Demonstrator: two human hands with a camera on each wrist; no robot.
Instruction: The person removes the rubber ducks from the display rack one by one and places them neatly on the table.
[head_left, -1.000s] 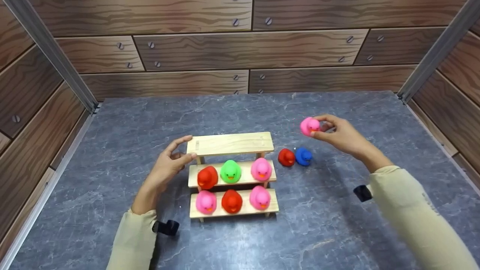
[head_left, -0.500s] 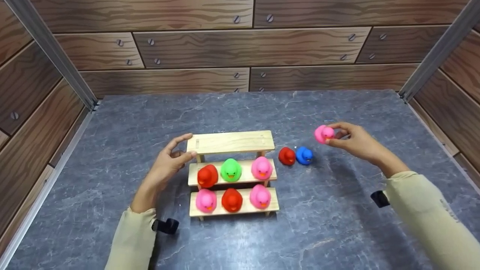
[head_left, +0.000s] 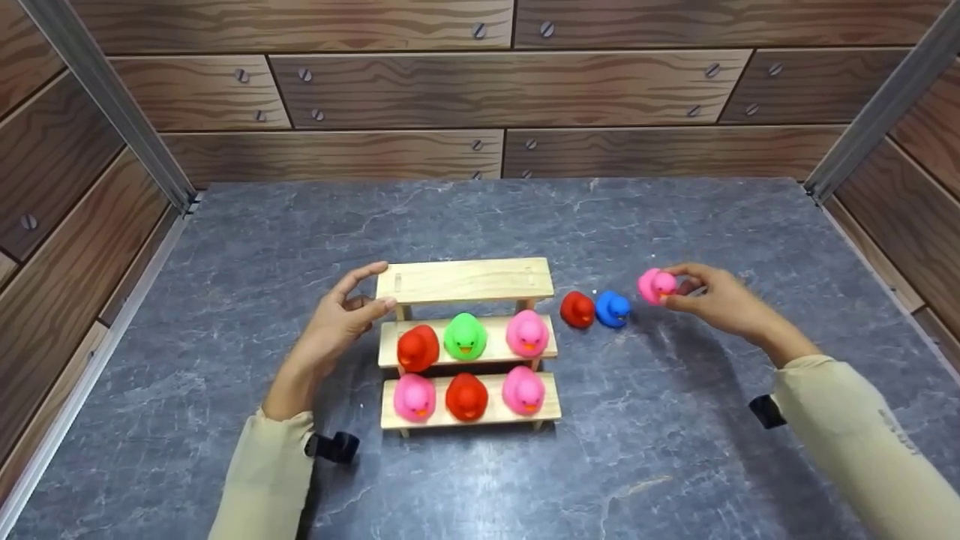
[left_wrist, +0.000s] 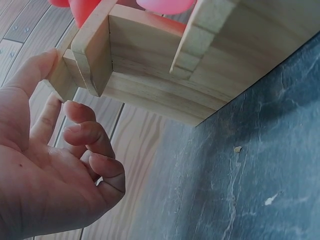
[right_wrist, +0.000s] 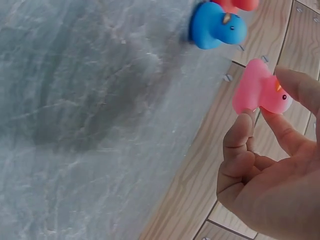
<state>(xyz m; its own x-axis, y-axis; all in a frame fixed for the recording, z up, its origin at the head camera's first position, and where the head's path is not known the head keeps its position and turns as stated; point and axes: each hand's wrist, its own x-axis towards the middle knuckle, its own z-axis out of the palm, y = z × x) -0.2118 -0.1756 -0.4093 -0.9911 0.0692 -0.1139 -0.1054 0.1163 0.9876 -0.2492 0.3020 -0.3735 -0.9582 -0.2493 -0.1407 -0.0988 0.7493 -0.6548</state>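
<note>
A three-tier wooden step rack point(head_left: 465, 280) stands mid-table. My left hand point(head_left: 330, 330) pinches the left end of its top tier between thumb and forefinger; in the left wrist view the other fingers of that hand point(left_wrist: 90, 132) curl beneath the tier. My right hand point(head_left: 716, 300) pinches a pink rubber duck point(head_left: 657, 286) off to the right, which the right wrist view shows side-on between thumb and fingers point(right_wrist: 285, 132). The middle tier bears a red duck point(head_left: 418, 348), a green duck point(head_left: 465, 337) and a pink duck point(head_left: 527, 334). Below sit pink, red point(head_left: 466, 397) and pink ducks.
Just right of the rack, a red duck point(head_left: 577, 310) and a blue duck point(head_left: 613, 309) sit side by side on the dark marbled tabletop point(head_left: 645, 442). Wood-patterned panels point(head_left: 390, 154) wall the table at the back and both sides.
My right hand has carried the pink duck rightward and closer to me, past the blue duck. My left hand keeps its hold on the rack's top tier.
</note>
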